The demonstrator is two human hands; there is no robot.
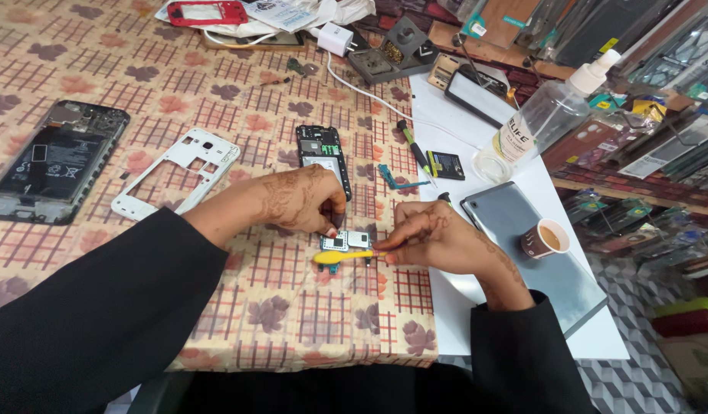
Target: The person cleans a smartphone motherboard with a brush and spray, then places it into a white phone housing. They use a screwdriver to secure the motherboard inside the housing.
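Circuit board (345, 241) lay mid-frame on checked leaf-print table (293, 307); left hand (304, 201) pinned it, right hand (431, 238) clenched on yellow brush (340, 257); cluttered shelves (645, 115) upper right.

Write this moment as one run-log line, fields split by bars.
left hand: pins small circuit board | right hand: holds yellow brush at board | nearby: white phone frame, paper cup
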